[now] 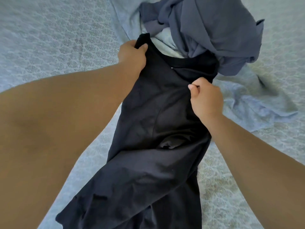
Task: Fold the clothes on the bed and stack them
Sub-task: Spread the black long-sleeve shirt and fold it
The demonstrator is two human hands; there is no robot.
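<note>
A black shirt (153,133) hangs lengthwise in front of me, its collar end away from me and its hem running off the bottom of the view. My left hand (132,55) grips the shirt's left shoulder, thumb on top of the fabric. My right hand (206,98) pinches the cloth near the right shoulder, fingers curled. A crumpled grey-blue garment (219,32) lies in a heap just beyond the collar, its lower edge touching the black shirt. A pale blue garment (257,103) lies spread flat to the right, under the heap.
The bed is covered by a light blue-grey patterned bedspread (49,38) that fills the whole view. Bare bedspread stretches to the left and along the lower right.
</note>
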